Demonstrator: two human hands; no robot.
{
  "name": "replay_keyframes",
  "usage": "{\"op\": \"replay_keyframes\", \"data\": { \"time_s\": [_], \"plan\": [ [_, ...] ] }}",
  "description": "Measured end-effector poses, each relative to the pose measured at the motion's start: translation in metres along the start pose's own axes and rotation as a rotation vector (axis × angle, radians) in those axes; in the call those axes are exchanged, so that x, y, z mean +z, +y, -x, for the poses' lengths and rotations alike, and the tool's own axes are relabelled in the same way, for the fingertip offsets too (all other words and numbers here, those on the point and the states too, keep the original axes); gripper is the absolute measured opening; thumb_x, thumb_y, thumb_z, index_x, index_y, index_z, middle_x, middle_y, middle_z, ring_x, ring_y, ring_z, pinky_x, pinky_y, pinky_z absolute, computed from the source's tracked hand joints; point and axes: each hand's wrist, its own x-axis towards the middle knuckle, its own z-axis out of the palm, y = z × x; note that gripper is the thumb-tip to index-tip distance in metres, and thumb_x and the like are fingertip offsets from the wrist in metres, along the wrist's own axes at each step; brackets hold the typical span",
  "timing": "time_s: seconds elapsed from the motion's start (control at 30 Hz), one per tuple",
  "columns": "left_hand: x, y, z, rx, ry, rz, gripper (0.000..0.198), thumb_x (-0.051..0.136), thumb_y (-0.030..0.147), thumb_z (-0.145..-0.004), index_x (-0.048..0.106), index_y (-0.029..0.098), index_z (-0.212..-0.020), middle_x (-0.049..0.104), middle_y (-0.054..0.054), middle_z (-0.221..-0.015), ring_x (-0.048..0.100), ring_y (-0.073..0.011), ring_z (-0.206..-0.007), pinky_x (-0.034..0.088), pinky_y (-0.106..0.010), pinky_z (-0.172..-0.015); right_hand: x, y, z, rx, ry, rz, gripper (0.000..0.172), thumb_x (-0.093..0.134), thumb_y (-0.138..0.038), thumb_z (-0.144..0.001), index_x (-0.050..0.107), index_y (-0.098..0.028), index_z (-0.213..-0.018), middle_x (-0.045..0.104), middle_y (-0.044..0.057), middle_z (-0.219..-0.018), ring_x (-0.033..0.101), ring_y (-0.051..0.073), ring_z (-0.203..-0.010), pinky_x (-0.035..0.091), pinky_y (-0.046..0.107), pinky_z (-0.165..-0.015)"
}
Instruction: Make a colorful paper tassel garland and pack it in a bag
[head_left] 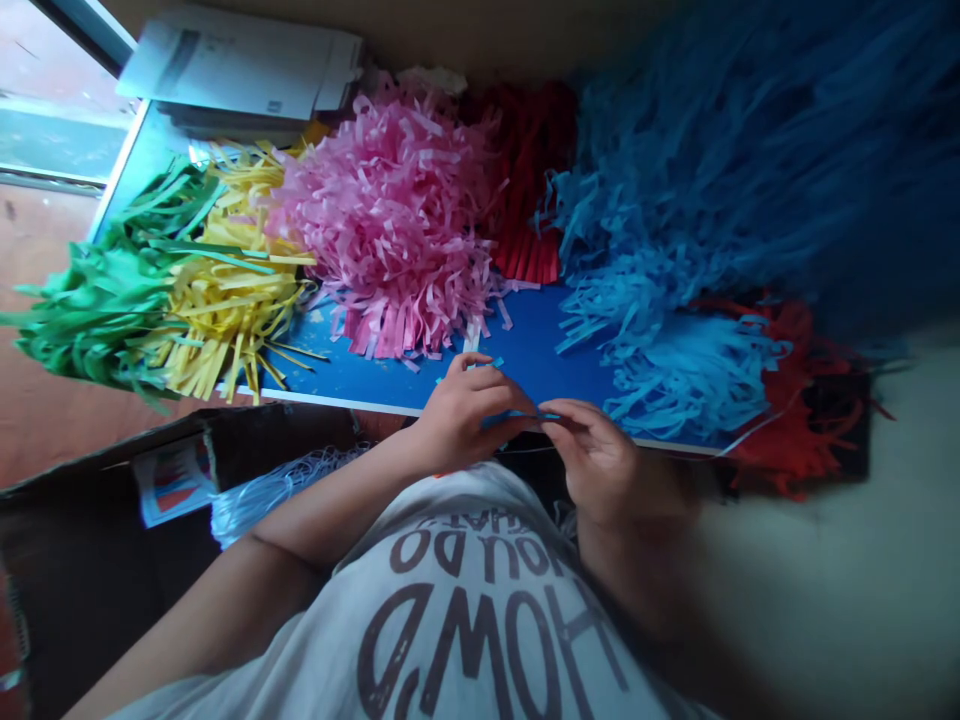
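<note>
At the front edge of the blue table point(450, 385), my left hand point(476, 405) and my right hand point(596, 450) meet with fingertips almost touching. Both pinch a small, thin blue paper strip point(551, 416), mostly hidden by the fingers. The left forefinger is bent up above the other fingers. Just beyond my left hand lies a fluffy heap of pink paper fringe point(397, 200). Light blue paper fringe point(690, 370) is piled on the table beyond my right hand.
Yellow fringe point(232, 300) and green fringe point(112, 310) overhang the table's left end. Dark red fringe point(529, 190) and a stack of papers point(240, 65) lie at the back. Red fringe point(795, 420) hangs at the right corner. Below left, a cardboard box point(90, 560) stands by white string point(281, 490).
</note>
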Motion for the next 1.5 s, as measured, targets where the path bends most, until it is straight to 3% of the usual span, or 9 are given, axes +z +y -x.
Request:
{"op": "replay_keyframes", "data": {
  "time_s": [0.3,0.53,0.77,0.9,1.0,1.1,1.3,1.43,1.5],
  "plan": [
    [0.016,-0.001,0.001,0.035,0.141,-0.107,0.019,0.059,0.033,-0.097,0.073,0.026,-0.088,0.078,0.001,-0.087,0.071,-0.0121,-0.078,0.036,-0.039,-0.110,0.000,-0.007,0.000,-0.094,0.070,0.149,0.015,0.066,-0.023,-0.093,0.080,-0.027,-0.097,0.079,0.003,-0.093,0.075,0.020,-0.084,0.063,0.033,-0.082],
    [0.021,0.001,-0.012,0.156,0.195,-0.075,0.012,0.066,0.016,-0.089,0.071,0.027,-0.091,0.078,0.002,-0.086,0.071,-0.0138,-0.074,0.042,-0.041,-0.105,-0.006,-0.010,-0.008,-0.081,0.098,0.120,0.018,0.061,-0.021,-0.096,0.079,-0.026,-0.096,0.079,0.002,-0.092,0.075,0.015,-0.084,0.062,0.026,-0.081],
    [0.038,-0.008,-0.032,0.150,0.069,-0.134,0.007,0.065,0.023,-0.090,0.066,0.030,-0.090,0.077,0.007,-0.088,0.071,-0.0177,-0.073,0.051,-0.044,-0.097,-0.008,0.000,-0.010,-0.092,0.112,0.073,0.017,0.060,-0.021,-0.096,0.077,-0.025,-0.099,0.079,0.001,-0.095,0.074,0.012,-0.086,0.060,0.022,-0.083],
    [0.035,-0.001,-0.032,0.121,-0.031,-0.089,0.008,0.060,0.032,-0.093,0.064,0.028,-0.087,0.075,0.002,-0.077,0.074,-0.0220,-0.079,0.058,-0.038,-0.082,-0.075,0.032,-0.027,-0.095,0.091,0.220,0.016,0.065,-0.033,-0.094,0.076,-0.024,-0.102,0.078,0.005,-0.101,0.073,0.017,-0.095,0.059,0.029,-0.088],
    [0.027,0.006,-0.031,0.045,-0.068,0.012,0.005,0.060,0.031,-0.093,0.064,0.028,-0.092,0.075,0.000,-0.084,0.075,-0.0211,-0.086,0.059,-0.029,-0.070,-0.168,0.079,-0.062,0.367,0.601,0.703,0.030,0.054,-0.037,-0.098,0.075,-0.015,-0.098,0.076,0.014,-0.100,0.071,0.023,-0.096,0.055,0.036,-0.089],
    [0.027,0.010,-0.032,-0.038,-0.091,0.149,0.010,0.060,0.032,-0.094,0.067,0.026,-0.093,0.075,-0.001,-0.086,0.074,-0.0171,-0.076,0.057,-0.022,-0.064,-0.237,0.118,-0.094,0.785,0.439,0.975,0.030,0.057,-0.034,-0.095,0.076,-0.011,-0.102,0.074,0.021,-0.104,0.069,0.031,-0.104,0.051,0.042,-0.093],
    [0.033,0.012,-0.027,-0.283,-0.077,0.212,0.035,0.072,0.057,-0.081,0.069,0.023,-0.074,0.075,-0.004,-0.080,0.073,-0.0201,-0.076,0.057,-0.024,-0.065,-0.255,0.140,-0.110,0.878,0.365,0.939,0.021,0.060,-0.018,-0.084,0.078,-0.010,-0.092,0.075,0.018,-0.094,0.071,0.023,-0.090,0.050,0.032,-0.082],
    [0.027,0.008,-0.019,-0.544,-0.014,0.343,0.037,0.082,0.056,-0.068,0.070,0.021,-0.067,0.074,-0.003,-0.074,0.069,-0.0185,-0.068,0.053,-0.022,-0.058,-0.261,0.113,-0.092,0.788,0.448,0.927,0.024,0.056,-0.021,-0.086,0.076,-0.011,-0.094,0.076,0.016,-0.097,0.069,0.021,-0.086,0.050,0.031,-0.079],
    [0.024,0.008,-0.016,-0.713,0.033,0.478,0.037,0.088,0.052,-0.061,0.071,0.019,-0.067,0.073,-0.003,-0.071,0.066,-0.0167,-0.063,0.050,-0.022,-0.054,-0.242,0.091,-0.078,0.672,0.559,0.891,0.027,0.051,-0.022,-0.089,0.073,-0.011,-0.101,0.075,0.018,-0.103,0.069,0.022,-0.087,0.052,0.032,-0.076]
  ]
}}
